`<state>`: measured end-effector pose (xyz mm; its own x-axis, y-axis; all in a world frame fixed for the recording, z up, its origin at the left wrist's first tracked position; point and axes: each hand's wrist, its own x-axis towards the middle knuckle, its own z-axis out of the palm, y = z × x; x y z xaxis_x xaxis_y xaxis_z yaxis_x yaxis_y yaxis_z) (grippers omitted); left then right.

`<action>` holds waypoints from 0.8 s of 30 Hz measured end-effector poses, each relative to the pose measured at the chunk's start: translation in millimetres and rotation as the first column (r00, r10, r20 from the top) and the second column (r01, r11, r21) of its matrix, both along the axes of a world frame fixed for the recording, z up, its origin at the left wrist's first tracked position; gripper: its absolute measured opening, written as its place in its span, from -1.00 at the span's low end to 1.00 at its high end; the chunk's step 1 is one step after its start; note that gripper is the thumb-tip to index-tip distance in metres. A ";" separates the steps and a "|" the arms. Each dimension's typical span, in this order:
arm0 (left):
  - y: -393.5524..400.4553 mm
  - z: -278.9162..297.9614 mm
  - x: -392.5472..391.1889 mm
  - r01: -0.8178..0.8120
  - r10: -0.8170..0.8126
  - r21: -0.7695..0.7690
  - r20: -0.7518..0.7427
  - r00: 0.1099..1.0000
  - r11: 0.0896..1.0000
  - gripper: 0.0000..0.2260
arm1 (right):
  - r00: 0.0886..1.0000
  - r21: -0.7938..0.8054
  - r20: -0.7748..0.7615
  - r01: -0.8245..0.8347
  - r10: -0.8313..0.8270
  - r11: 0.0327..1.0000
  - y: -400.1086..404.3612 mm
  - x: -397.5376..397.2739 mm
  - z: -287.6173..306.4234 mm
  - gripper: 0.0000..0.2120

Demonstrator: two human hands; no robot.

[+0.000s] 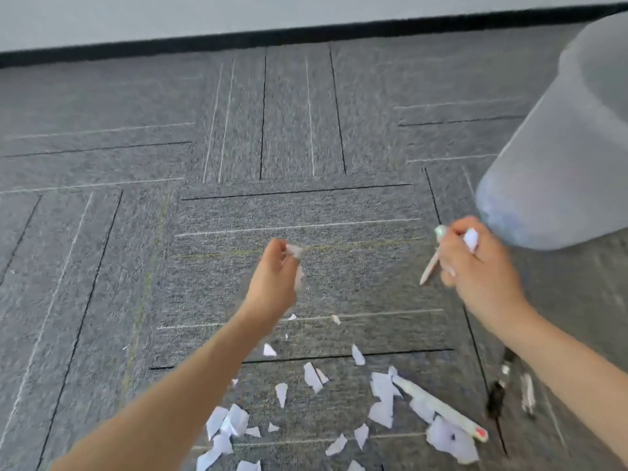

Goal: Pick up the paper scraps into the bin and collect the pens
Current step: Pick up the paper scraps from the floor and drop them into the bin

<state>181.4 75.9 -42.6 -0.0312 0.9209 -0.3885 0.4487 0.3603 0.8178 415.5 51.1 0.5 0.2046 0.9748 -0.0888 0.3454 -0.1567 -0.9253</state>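
My left hand is raised over the carpet and pinches white paper scraps in curled fingers. To its right, my right hand grips a white pen together with a paper scrap, just left of the bin's base. The translucent grey bin stands at the right edge. Several white scraps lie scattered on the floor below my hands. Among them lies a white pen with a red end. A black pen and another pale pen lie under my right forearm.
Grey carpet tiles with black and white lines cover the floor. A black skirting strip runs along the pale wall at the back. The view is blurred by motion.
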 end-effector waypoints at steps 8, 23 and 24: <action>64.2 133.3 195.7 0.259 -0.303 0.166 0.348 0.887 0.951 -0.89 | 0.819 0.406 0.034 0.513 -0.573 0.757 75.2 184.3 135.9 -0.75; 125.4 138.9 393.7 0.502 -0.459 0.063 -0.316 0.830 0.863 -0.63 | 0.890 -0.104 0.143 0.448 -0.433 0.888 75.8 259.5 103.8 -0.69; 123.8 138.7 391.3 0.546 -0.496 0.056 -0.351 0.794 0.836 -0.62 | 0.901 -0.078 0.187 0.412 -0.392 0.908 74.6 261.7 100.7 -0.71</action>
